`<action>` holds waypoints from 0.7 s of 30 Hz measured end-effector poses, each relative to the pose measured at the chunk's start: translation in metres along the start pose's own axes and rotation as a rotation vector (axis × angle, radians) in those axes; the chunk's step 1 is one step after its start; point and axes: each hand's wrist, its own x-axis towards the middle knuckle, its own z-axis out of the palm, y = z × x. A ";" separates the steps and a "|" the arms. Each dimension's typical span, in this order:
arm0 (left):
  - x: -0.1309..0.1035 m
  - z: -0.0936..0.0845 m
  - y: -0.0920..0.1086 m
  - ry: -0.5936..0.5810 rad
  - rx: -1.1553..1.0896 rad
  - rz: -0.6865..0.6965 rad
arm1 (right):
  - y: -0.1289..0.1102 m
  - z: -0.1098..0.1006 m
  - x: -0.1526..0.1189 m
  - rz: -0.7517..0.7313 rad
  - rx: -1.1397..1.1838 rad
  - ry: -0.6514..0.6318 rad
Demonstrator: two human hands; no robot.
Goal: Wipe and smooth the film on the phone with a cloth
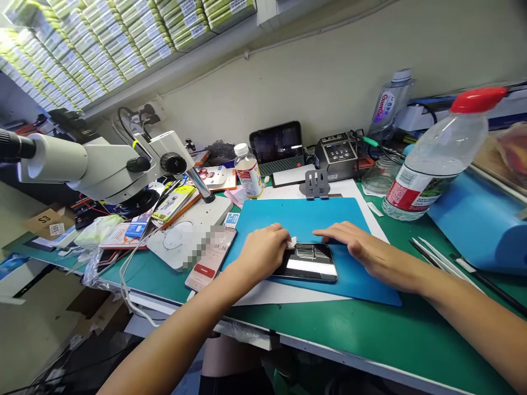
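Here the dark phone (307, 262) lies flat on the blue mat (349, 219) upon the green surface (370, 329), the left hand (263, 249) holding a small white cloth (292, 243) in a pinching grip at its left end, the right hand (354, 244) resting open and flat at its right end.

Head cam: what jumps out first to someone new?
Centre stage, a dark phone lies on a blue mat; the left hand presses a small white wipe against its end while the right hand rests flat at its far edge. A white microscope looms at left, and a red-capped water bottle leans in at right.
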 end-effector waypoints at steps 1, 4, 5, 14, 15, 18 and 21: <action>-0.007 -0.002 -0.007 0.002 0.009 -0.014 | 0.001 0.000 0.000 0.001 -0.001 0.003; -0.027 -0.009 -0.024 0.001 0.032 -0.047 | 0.004 0.000 0.002 -0.013 -0.022 -0.011; -0.031 -0.010 -0.026 -0.002 0.039 -0.052 | 0.005 0.000 0.002 -0.019 -0.028 -0.017; 0.003 0.002 0.003 -0.003 0.012 -0.014 | 0.003 0.003 0.002 -0.017 -0.024 0.037; 0.004 0.002 0.002 -0.001 0.009 -0.013 | 0.003 0.003 0.001 -0.016 -0.028 0.038; -0.005 -0.002 -0.011 0.007 0.013 -0.034 | 0.005 0.002 0.001 -0.006 -0.023 0.042; -0.023 -0.006 -0.022 0.014 0.029 -0.066 | 0.006 0.003 0.001 -0.009 0.000 0.043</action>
